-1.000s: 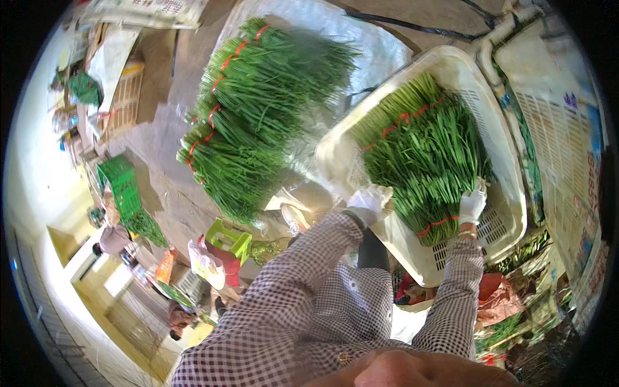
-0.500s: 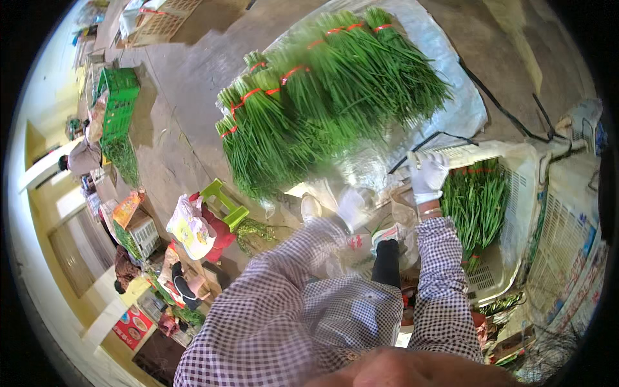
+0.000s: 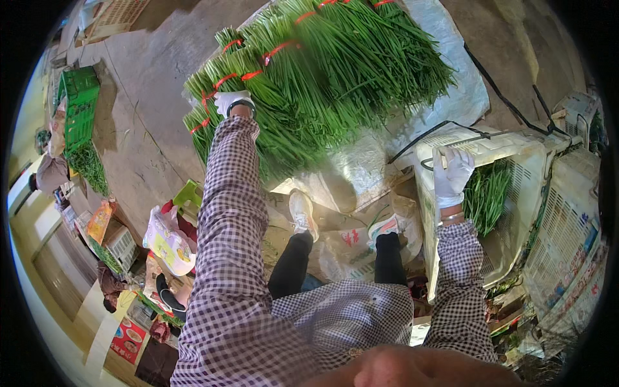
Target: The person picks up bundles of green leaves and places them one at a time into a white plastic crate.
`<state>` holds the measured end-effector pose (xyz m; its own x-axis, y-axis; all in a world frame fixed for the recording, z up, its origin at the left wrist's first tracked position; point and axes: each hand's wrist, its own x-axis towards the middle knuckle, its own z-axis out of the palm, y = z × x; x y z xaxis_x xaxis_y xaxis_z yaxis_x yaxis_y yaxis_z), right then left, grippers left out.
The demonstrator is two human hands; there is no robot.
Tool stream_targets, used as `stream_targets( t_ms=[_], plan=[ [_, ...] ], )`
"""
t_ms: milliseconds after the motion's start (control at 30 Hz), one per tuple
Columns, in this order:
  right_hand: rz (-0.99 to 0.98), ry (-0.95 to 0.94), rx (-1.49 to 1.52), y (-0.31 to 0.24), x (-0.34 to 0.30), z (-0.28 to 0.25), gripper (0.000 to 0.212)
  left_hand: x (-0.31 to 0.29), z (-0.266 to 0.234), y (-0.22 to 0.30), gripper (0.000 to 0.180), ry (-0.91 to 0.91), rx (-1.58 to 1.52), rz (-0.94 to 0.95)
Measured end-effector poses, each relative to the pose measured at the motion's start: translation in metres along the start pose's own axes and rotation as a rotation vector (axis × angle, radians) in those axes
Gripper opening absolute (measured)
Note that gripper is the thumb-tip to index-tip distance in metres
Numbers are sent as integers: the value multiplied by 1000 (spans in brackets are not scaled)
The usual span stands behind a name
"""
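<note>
Bundles of green garlic chives (image 3: 361, 71) tied with red bands lie in a row on a pale sheet (image 3: 474, 97). My left hand (image 3: 233, 102), in a white glove, is at the left end of the row. Its fingers close around a bundle near the red band; the fingertips are partly hidden among the stalks. My right hand (image 3: 453, 174), also gloved, lies at the left rim of a white plastic crate (image 3: 509, 248) with its fingers apart. More chives (image 3: 487, 200) lie inside that crate, partly behind the right hand.
Black straps (image 3: 503, 97) run by the crate. Other crates (image 3: 561, 219) stand at the right. A green crate (image 3: 80, 106), a green stool (image 3: 188, 193) and people are on the left. A plastic sack (image 3: 348, 251) lies between my feet.
My left hand has swung forward and left from near my feet to the end bundles. The view has shifted, and my right hand has stayed by the crate rim.
</note>
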<state>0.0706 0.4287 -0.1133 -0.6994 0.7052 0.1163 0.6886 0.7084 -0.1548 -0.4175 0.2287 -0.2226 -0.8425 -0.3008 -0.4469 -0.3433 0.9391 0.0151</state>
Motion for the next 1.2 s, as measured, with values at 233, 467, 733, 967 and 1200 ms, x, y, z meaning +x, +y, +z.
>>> stream_targets(
  t_ms=[233,467,733,967,1200],
  plan=[
    [17,-51,-52,3,-9,7,21,-77,-23,-125,72,-454,-881,705],
    [235,-493,672,-58,-41,-22,24,-274,-134,-160,70,-362,-227,1768],
    [962,-1252,2208,-127,-98,-117,44,-372,-127,-222,58,-300,179,1709],
    [796,-873,1752,-113,-154,-120,50,-430,-98,-203,69,-714,-767,578],
    [1175,-410,1721,-107,-159,-147,34,-464,-106,-165,32,-979,-1138,42]
  ],
)
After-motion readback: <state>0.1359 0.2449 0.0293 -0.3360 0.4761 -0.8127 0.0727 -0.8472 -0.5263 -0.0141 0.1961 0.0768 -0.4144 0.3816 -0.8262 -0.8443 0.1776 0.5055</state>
